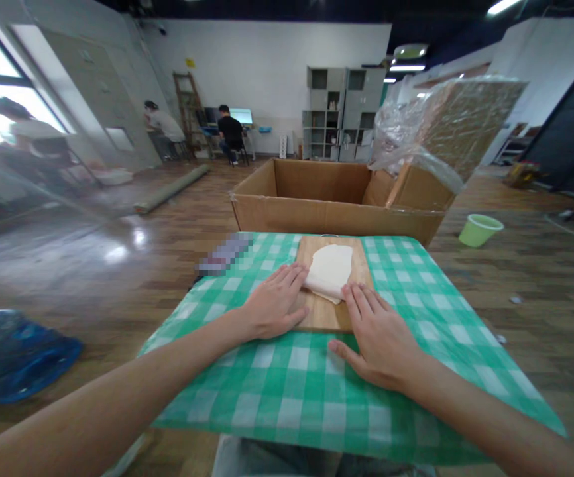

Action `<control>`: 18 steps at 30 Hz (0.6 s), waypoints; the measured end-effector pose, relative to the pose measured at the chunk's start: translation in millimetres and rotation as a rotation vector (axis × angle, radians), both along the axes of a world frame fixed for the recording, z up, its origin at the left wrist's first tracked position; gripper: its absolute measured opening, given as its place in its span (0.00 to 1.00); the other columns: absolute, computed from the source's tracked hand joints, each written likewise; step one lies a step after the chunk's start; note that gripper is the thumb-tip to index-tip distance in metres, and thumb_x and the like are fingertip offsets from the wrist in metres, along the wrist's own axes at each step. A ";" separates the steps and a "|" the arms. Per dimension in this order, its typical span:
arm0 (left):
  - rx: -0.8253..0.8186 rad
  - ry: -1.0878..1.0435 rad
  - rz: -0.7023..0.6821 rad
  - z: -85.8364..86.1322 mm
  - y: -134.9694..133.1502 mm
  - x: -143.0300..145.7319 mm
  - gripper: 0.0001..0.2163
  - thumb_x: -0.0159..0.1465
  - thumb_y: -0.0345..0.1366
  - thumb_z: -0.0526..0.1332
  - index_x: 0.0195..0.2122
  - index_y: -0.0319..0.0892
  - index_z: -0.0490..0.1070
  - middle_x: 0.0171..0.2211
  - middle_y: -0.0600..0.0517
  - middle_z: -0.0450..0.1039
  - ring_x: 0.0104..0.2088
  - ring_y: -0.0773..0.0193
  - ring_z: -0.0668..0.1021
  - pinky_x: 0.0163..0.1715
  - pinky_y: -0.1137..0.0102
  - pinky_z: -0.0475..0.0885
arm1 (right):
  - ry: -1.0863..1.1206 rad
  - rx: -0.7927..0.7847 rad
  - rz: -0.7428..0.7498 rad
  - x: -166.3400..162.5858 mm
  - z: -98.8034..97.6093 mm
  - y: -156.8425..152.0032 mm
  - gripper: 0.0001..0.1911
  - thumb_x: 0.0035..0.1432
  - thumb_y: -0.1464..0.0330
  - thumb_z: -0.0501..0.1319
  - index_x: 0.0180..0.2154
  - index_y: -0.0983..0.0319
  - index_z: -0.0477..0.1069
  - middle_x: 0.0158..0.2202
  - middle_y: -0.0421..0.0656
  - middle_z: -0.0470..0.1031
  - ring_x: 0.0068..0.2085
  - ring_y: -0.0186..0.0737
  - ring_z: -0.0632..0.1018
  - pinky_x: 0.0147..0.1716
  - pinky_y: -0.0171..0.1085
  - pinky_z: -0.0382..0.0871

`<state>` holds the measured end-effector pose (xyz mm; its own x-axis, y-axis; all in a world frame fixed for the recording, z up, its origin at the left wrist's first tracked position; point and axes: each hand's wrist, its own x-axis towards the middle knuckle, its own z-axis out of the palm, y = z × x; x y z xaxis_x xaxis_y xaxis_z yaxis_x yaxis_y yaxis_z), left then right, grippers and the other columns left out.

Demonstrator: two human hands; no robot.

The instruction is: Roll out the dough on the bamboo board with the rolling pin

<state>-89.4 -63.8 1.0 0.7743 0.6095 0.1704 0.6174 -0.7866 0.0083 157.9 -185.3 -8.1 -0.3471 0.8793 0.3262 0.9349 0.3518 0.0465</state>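
A flat sheet of cream-coloured dough (334,260) lies on a wooden board (327,322) at the table's middle. Across its near part runs a pale rolling pin (325,285), its ends hidden under my fingers. A strip of dough sticks out on the near side of the pin. My left hand (278,301) rests over the pin's left end, fingers stretched out flat, thumb on the board. Over the right end lie the extended fingertips of my right hand (377,331), with the thumb spread apart above the tablecloth. Neither hand is wrapped round the pin.
A green-and-white checked cloth (287,397) covers the table. A blurred-out flat item (225,255) lies at its back left corner. Behind the table stands a large open cardboard box (331,215). A green bucket (480,230) is right; a blue plastic bag (23,358) is left. Several people sit farther back.
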 end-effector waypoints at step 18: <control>-0.005 -0.007 -0.059 1.2 4.1 -4.1 0.36 0.73 0.50 0.53 0.74 0.29 0.50 0.74 0.33 0.56 0.77 0.44 0.54 0.76 0.52 0.49 | 0.018 0.023 0.031 -28.7 -16.3 -37.2 0.55 0.67 0.41 0.55 0.74 0.80 0.49 0.76 0.68 0.49 0.75 0.71 0.54 0.71 0.63 0.57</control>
<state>-93.4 -59.7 2.3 0.8078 0.5634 0.1730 0.5697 -0.8217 0.0160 129.2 -222.5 -24.4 -0.3684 0.8602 0.3527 0.9242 0.3800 0.0385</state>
